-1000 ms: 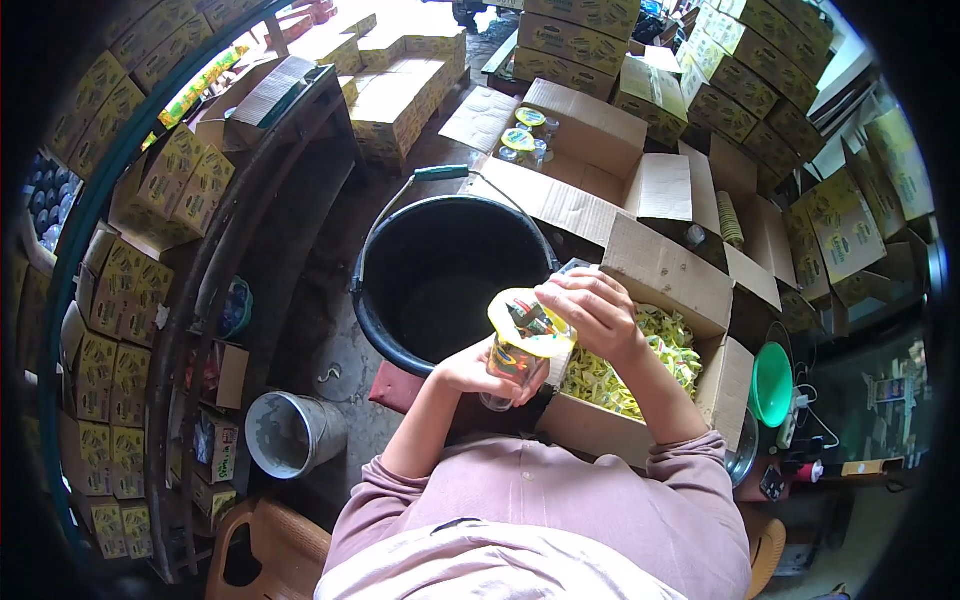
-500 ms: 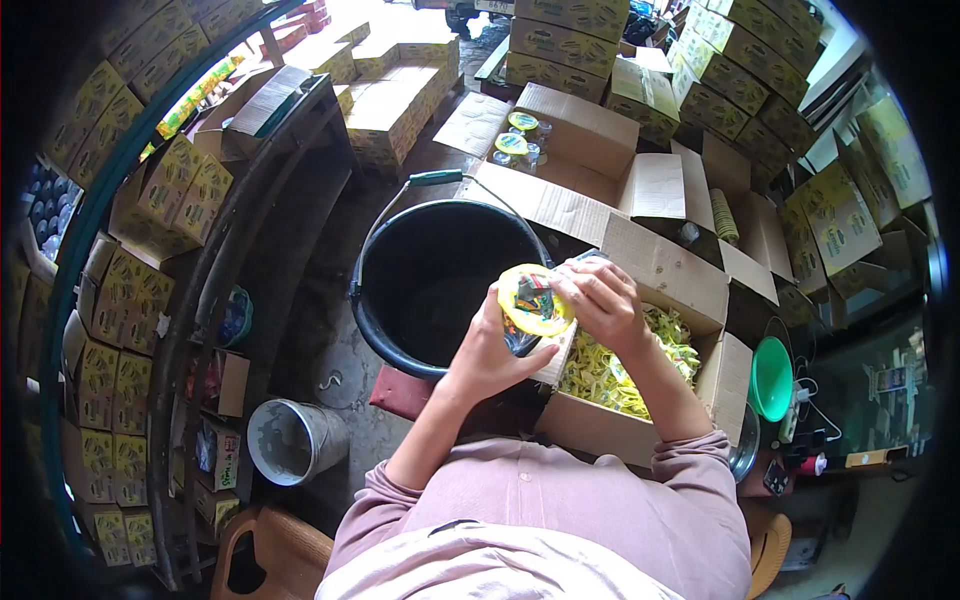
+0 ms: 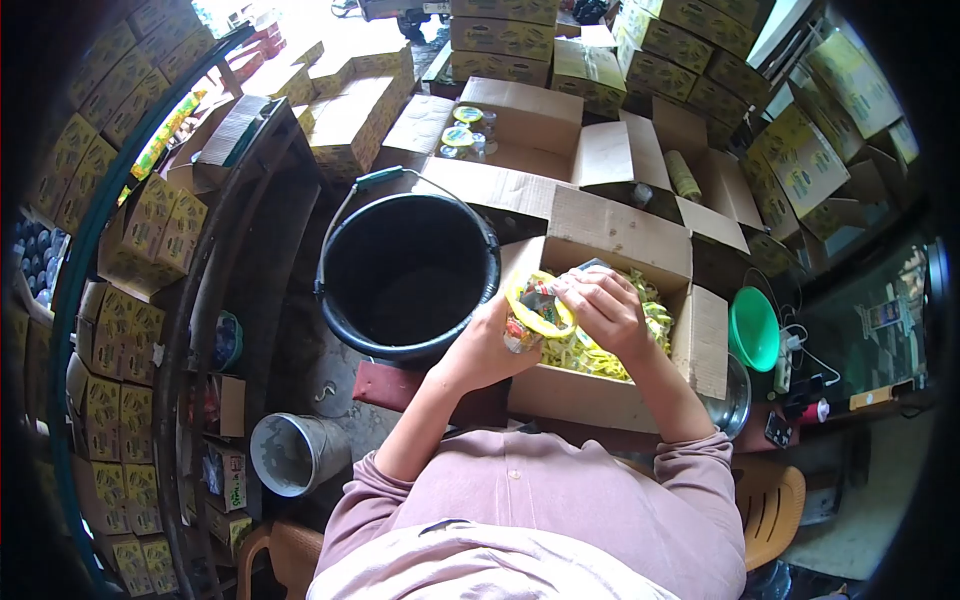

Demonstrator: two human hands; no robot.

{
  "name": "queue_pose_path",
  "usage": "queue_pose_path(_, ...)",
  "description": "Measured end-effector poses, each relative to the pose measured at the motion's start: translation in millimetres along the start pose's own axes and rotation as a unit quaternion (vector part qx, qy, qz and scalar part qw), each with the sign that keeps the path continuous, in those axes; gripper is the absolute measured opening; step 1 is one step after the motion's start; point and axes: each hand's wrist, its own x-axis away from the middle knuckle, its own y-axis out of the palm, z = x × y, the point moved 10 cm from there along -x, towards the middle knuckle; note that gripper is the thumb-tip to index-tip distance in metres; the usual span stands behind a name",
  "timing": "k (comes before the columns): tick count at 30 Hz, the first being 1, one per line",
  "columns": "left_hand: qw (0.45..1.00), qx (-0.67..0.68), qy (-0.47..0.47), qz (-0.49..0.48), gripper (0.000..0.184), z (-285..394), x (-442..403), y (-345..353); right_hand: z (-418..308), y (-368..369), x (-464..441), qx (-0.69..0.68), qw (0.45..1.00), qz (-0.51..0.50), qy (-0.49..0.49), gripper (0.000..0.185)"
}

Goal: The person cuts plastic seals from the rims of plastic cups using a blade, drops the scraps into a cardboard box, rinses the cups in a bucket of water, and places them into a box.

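Note:
My left hand (image 3: 478, 347) is wrapped round a clear plastic jar (image 3: 520, 336) with a yellow ring (image 3: 553, 327) at its top. Small colourful packets show inside the jar, which tilts toward me. At the ring, the fingers of my right hand (image 3: 610, 312) are pinched together; what they hold is hidden. A dark flat edge (image 3: 596, 264) shows just behind these fingers. Below and beyond the right hand is an open cardboard box (image 3: 620, 232) with many yellow strips or packets (image 3: 590, 360). A black bucket (image 3: 335, 310) with a raised handle stands left of the jar.
Several yellow-lidded jars (image 3: 460, 137) stand in an open carton (image 3: 525, 105) farther back. A green bowl (image 3: 753, 330) is at right, and a grey bucket (image 3: 320, 450) at lower left. Stacked printed cartons (image 3: 120, 400) line the left side. An orange chair (image 3: 775, 510) is behind me.
The view has shifted, so the bucket and boxes sit farther left. The jar has tilted and its ring now slants, with the right hand's pinched fingers still at the rim.

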Motion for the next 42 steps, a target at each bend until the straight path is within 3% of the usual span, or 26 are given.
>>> queue_pose_path(2, 0.999, -0.045, 0.017, 0.007, 0.054, 7.3, 0.5, 13.2, 2.4, -10.5, 11.6, -0.001, 1.0, -0.001, 0.011, 0.026)
queue_pose_path(6, 0.994, -0.043, -0.05, -0.084, 0.057, 8.3, -1.4, 52.4, 7.1, -37.6, 34.4, 0.002, 1.0, -0.011, 0.025, 0.027)
queue_pose_path(7, 0.993, 0.009, -0.072, -0.093, 0.054, 26.3, -1.3, 55.1, 7.8, -43.8, 39.6, 0.002, 1.0, -0.01, 0.029, 0.027)
queue_pose_path(11, 0.981, 0.135, 0.002, -0.139, 0.044, 37.6, -8.5, 91.6, 13.8, -65.6, 64.4, 0.01, 0.999, -0.01, 0.047, 0.028)
queue_pose_path(18, 0.939, 0.194, -0.006, -0.283, 0.038, 34.7, -7.9, 154.7, 21.7, -92.1, 95.1, 0.006, 0.997, -0.021, 0.068, 0.029)
queue_pose_path(19, 0.91, 0.256, -0.063, -0.321, 0.037, 36.3, -5.2, 163.1, 22.9, -95.3, 98.9, 0.007, 0.997, -0.02, 0.068, 0.029)
queue_pose_path(21, 0.869, 0.313, -0.077, -0.376, 0.036, 37.7, -2.6, 179.7, 25.3, -99.8, 106.1, 0.006, 0.998, -0.019, 0.066, 0.028)
queue_pose_path(26, 0.768, 0.412, -0.056, -0.488, 0.035, 43.1, 7.4, 215.1, 33.3, -102.2, 121.0, -0.002, 0.997, 0.016, 0.069, 0.027)
queue_pose_path(30, 0.599, 0.574, -0.082, -0.551, 0.039, 51.4, 12.8, 227.8, 43.7, -102.5, 119.9, -0.025, 0.995, 0.04, 0.084, 0.026)
queue_pose_path(31, 0.594, 0.59, -0.069, -0.543, 0.044, 49.9, 7.1, 229.0, 47.8, -100.6, 119.5, -0.032, 0.994, 0.04, 0.095, 0.026)
queue_pose_path(35, 0.705, 0.5, -0.164, -0.475, 0.058, 10.7, -17.2, 225.0, 70.3, -93.6, 126.8, -0.003, 0.989, 0.055, 0.135, 0.023)
queue_pose_path(36, 0.761, 0.427, -0.132, -0.47, 0.065, 9.6, -27.6, 218.6, 73.2, -93.8, 126.5, 0.011, 0.99, 0.047, 0.136, 0.022)
queue_pose_path(38, 0.874, 0.394, -0.02, -0.283, 0.068, 22.8, -59.6, 186.6, 81.3, -97.9, 125.2, 0.043, 0.989, 0.032, 0.139, 0.019)
queue_pose_path(39, 0.872, 0.387, -0.044, -0.298, 0.068, 18.0, -61.0, 187.0, 84.8, -96.8, 125.1, 0.05, 0.989, 0.018, 0.14, 0.017)
queue_pose_path(40, 0.912, 0.315, -0.058, -0.256, 0.062, 9.7, -60.8, 179.0, 88.2, -94.6, 124.3, 0.055, 0.989, 0.008, 0.138, 0.016)
queue_pose_path(42, 0.959, 0.235, -0.003, -0.16, 0.06, 19.7, -64.7, 168.7, 93.8, -89.9, 123.4, 0.067, 0.989, -0.011, 0.133, 0.015)
